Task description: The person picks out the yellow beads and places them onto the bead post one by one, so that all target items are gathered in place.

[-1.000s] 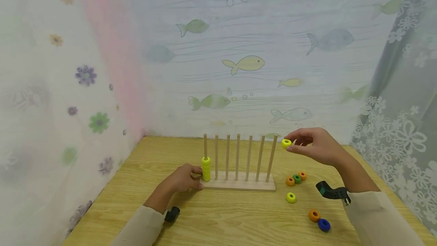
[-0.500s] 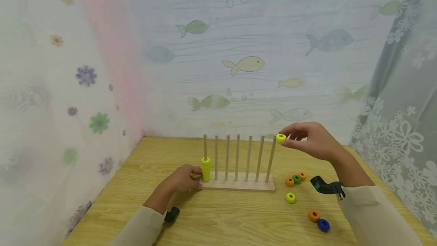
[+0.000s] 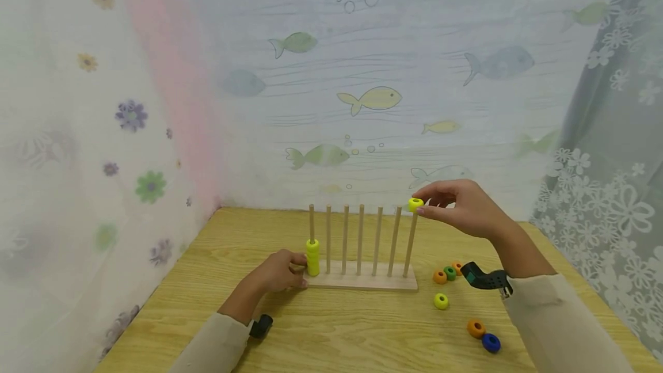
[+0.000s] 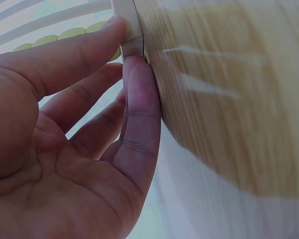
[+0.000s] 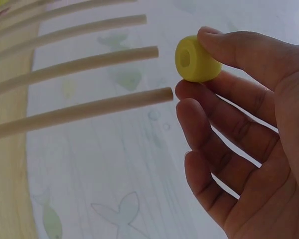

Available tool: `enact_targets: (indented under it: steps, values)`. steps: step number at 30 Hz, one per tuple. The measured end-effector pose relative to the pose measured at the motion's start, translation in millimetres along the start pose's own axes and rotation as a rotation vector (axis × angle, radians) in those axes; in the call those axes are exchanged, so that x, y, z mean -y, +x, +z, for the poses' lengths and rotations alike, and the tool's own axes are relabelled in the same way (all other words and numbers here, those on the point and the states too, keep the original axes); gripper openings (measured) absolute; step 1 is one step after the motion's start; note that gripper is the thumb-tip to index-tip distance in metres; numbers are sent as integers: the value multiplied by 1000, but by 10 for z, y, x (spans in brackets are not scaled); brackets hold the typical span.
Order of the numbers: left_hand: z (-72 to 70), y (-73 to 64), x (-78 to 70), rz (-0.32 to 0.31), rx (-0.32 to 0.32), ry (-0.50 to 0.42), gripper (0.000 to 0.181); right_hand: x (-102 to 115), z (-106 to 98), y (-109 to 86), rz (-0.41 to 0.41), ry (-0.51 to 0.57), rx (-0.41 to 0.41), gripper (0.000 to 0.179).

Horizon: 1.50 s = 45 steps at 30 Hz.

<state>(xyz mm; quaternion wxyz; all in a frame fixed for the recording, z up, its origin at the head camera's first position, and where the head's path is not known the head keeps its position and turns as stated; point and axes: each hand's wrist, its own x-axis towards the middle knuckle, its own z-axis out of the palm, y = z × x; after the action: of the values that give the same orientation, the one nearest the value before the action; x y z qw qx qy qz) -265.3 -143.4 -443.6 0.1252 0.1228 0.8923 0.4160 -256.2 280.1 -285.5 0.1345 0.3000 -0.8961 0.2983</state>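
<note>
My right hand (image 3: 463,209) pinches a yellow bead (image 5: 197,59) between thumb and fingertips. In the head view the bead overlaps the top of the right-end peg; the right wrist view shows it apart from the peg tips, its hole facing them. The wooden peg rack (image 3: 362,282) stands on the table with several upright pegs. Stacked on its left-end peg are several yellow beads (image 3: 313,258). My left hand (image 3: 279,270) grips the rack's left end, with the thumb (image 4: 97,52) and fingertips at the corner of the base in the left wrist view.
On the table (image 3: 331,332), right of the rack, lie two orange beads with a green bead (image 3: 449,273) between them. Nearer is a loose yellow bead (image 3: 441,301). An orange bead (image 3: 476,328) touches a blue bead (image 3: 491,342) at the front right. Printed curtains hang behind.
My right hand has moved left and slightly up with the yellow bead, from beside the rack to the top of the right-end peg. My left hand has stayed on the rack.
</note>
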Motion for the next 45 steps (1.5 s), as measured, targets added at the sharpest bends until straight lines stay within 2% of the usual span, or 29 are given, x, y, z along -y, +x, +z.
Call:
enact_targets:
  steps: [15, 45]
  values:
    - [-10, 7, 16, 30, 12, 20, 51, 138, 104, 178, -47, 43, 15, 24]
    - [-2, 16, 8, 14, 5, 29, 51, 428, 413, 545, -146, 72, 17, 27]
